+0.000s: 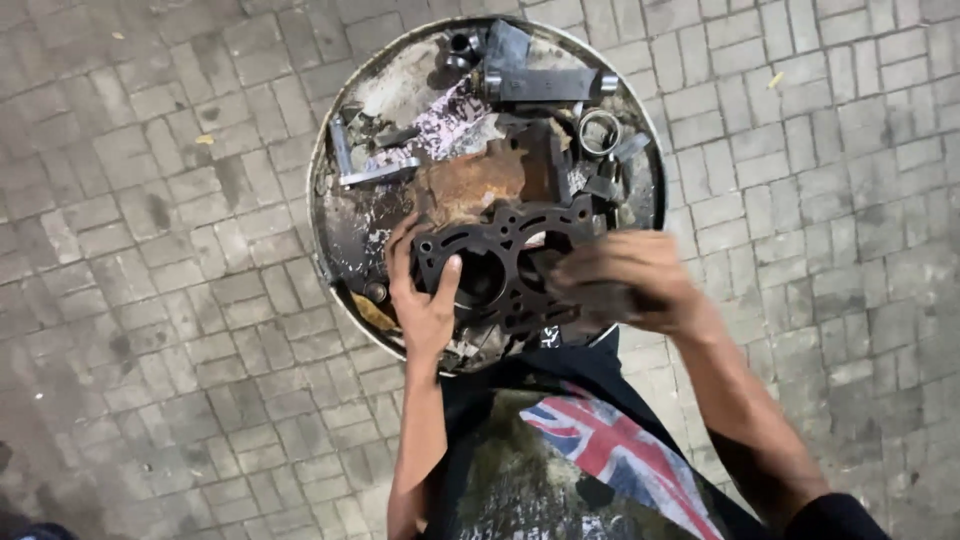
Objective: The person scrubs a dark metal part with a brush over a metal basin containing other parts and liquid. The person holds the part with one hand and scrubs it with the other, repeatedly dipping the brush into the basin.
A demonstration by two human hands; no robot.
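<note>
Gripping the near-left edge of a dark, flat metal gasket plate with round openings, the left hand has its thumb laid over the top face, the plate lying on the near side of a round, grimy metal tray set on grey paving. The right hand, blurred, is clenched around a dark rag-like pad pressed on the plate's right side. Behind lie a rusty piece, a metal ring and a grey block.
</note>
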